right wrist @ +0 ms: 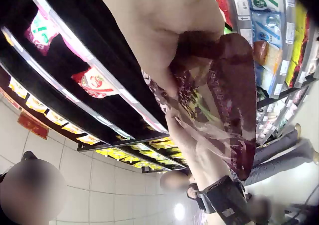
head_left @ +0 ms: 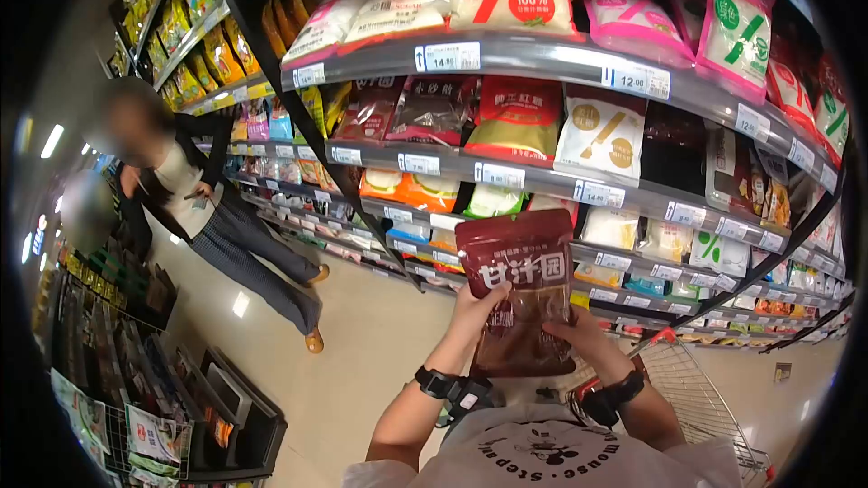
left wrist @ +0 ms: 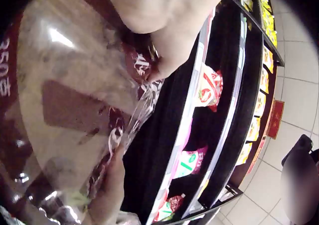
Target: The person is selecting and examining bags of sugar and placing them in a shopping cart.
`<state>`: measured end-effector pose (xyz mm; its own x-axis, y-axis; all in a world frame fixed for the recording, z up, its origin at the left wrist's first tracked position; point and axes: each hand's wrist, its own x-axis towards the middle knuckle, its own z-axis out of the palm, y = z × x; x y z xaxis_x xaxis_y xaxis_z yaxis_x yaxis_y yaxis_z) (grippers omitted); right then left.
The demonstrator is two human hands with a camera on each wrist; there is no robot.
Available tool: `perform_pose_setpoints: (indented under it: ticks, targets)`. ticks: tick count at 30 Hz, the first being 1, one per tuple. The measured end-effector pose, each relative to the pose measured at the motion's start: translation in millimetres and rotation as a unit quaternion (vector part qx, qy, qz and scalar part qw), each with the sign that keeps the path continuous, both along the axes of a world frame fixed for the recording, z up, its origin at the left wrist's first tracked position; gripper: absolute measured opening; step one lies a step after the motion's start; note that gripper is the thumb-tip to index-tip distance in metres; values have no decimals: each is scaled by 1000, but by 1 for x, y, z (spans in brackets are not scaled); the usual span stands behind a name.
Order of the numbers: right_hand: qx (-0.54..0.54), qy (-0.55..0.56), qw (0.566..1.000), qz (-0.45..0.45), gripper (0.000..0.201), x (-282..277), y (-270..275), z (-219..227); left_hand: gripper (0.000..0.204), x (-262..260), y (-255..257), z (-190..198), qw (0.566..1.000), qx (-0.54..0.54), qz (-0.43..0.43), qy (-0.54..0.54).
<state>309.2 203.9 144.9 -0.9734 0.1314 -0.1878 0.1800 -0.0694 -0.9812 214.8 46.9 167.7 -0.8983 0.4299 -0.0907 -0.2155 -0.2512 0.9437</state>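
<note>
A dark red pouch of brown sugar (head_left: pixel 527 258) with white lettering is held upright in front of the chest by both hands. My left hand (head_left: pixel 472 318) grips its left edge, thumb over the front. The lower right edge is gripped by my right hand (head_left: pixel 583 339), its thumb also on the front. In the left wrist view the pouch's clear window (left wrist: pixel 65 95) shows brown contents, with the left hand (left wrist: pixel 172 31) at its edge. In the right wrist view the right hand (right wrist: pixel 164 26) curls over the pouch (right wrist: pixel 232 95); the fingers behind it are partly hidden.
Shelves (head_left: pixel 533 54) of bagged sugar with price tags curve ahead. A wire shopping cart (head_left: pixel 696 389) stands at the lower right. A person (head_left: pixel 185 181) stands in the aisle to the left, near a low display rack (head_left: pixel 240 438) and the tiled floor (head_left: pixel 362 343).
</note>
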Motion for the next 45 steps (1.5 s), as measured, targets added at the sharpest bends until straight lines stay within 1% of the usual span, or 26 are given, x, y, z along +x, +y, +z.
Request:
perform_pose_setpoints:
  ticks: [1,2,3,8,11,14,15,17,18,19,21,23,24,26,27,28,29,30,31,33,35,37,38,41,42,45]
  targets:
    - [15,6,1000,-2,30,1,-1,-1,18,-1,-5,0,1000,-15,-13,-11]
    - [-94,-30,995,7,28,3,-1,3,21,-7,-9,-17,999,-24,-22,-10]
    - [-102,-42,994,8,28,11,-2,-1,22,-3,-11,-5,998,-12,-56,-34]
    - [-133,-27,990,-25,32,16,11,-1,27,0,-1,-21,994,19,-60,-91]
    - [-138,-31,989,-53,34,30,22,-3,29,8,12,-23,994,-6,-81,-69]
    - [-218,-39,972,-85,33,49,31,-29,27,15,27,-39,993,-54,-97,-49]
    - [-244,-70,961,-105,33,56,30,-28,27,17,33,-47,990,-75,-109,-45]
    - [-290,-127,934,-165,33,69,33,-21,27,26,51,-57,992,-68,-87,-60]
    - [-291,-121,930,-189,33,80,36,-21,28,31,59,-62,988,-64,-123,-63]
    - [-301,-110,929,-183,35,90,41,-31,29,35,68,-67,984,-57,-157,-66]
    - [-286,-57,929,-227,38,105,45,-59,32,44,88,-76,979,-72,-188,-41]
    - [-280,-19,920,-272,43,117,48,-71,34,50,105,-100,969,-103,-218,-43]
    - [-296,-25,901,-316,38,124,50,-77,35,53,121,-112,962,-97,-250,-56]
    - [-344,-62,881,-319,36,147,60,-77,37,66,130,-134,940,-106,-309,-94]
    - [-371,-78,869,-318,35,161,67,-78,38,70,132,-135,914,-132,-358,-136]
    - [-385,-92,856,-332,27,173,73,-79,39,72,137,-131,883,-160,-404,-176]
    - [-384,-87,846,-358,23,187,78,-89,40,71,145,-129,849,-184,-448,-210]
    - [-384,-87,836,-381,23,204,84,-98,40,70,143,-139,838,-187,-463,-220]
    - [-381,-86,826,-407,23,224,92,-107,39,67,144,-138,843,-188,-460,-207]
    - [-319,-50,797,-511,22,266,105,-153,38,61,137,-126,851,-193,-447,-194]
    - [-331,-67,771,-540,24,308,122,-177,38,60,127,-120,853,-223,-436,-179]
    - [-327,-105,721,-602,25,334,138,-199,38,57,130,-123,861,-239,-413,-177]
    - [-302,-83,724,-615,27,357,145,-250,38,58,127,-127,863,-247,-400,-186]
    - [-276,-173,689,-647,28,379,162,-297,38,67,118,-137,870,-244,-373,-209]
    - [-280,-176,689,-645,29,386,166,-320,37,67,115,-139,874,-239,-366,-213]
    - [-240,-280,668,-647,30,391,180,-353,37,72,112,-151,871,-272,-324,-250]
